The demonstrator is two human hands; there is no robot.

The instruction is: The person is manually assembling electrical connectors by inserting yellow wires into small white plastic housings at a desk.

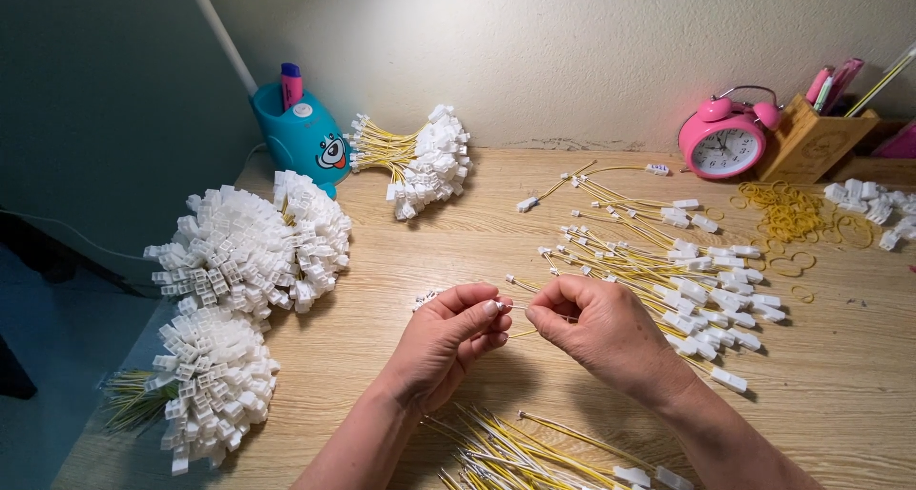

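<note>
Near the middle of the light wooden tabletop (458,232), toward its front edge, the two hands meet fingertip to fingertip. The left hand (447,342) has its thumb and forefinger pressed together on a small white plastic connector (426,299), which juts out past the knuckles on the side toward the table's left edge. The right hand (596,326) pinches a thin yellow wire (522,333) between thumb and forefinger; the wire runs across the narrow gap between the two grips, with a short stretch showing just below the fingertips. Whether the wire's end already sits in the connector is hidden by the fingers.

Just right of the right hand lies a loose spread of yellow wires with white connectors (687,271), fanned out toward the back right corner. At the front edge, between the forearms, lies another heap of yellow wires (515,452). Along the left edge sit three large bundles of wires with white connectors facing outward (248,251), and a smaller bundle (420,161) lies near the back edge. Beside that stands a teal plastic pen holder with a cartoon face (305,137). At the back right stand a pink twin-bell alarm clock (722,142) and a wooden pen box (811,142), with scattered yellow rubber bands (787,213) in front of them.
</note>
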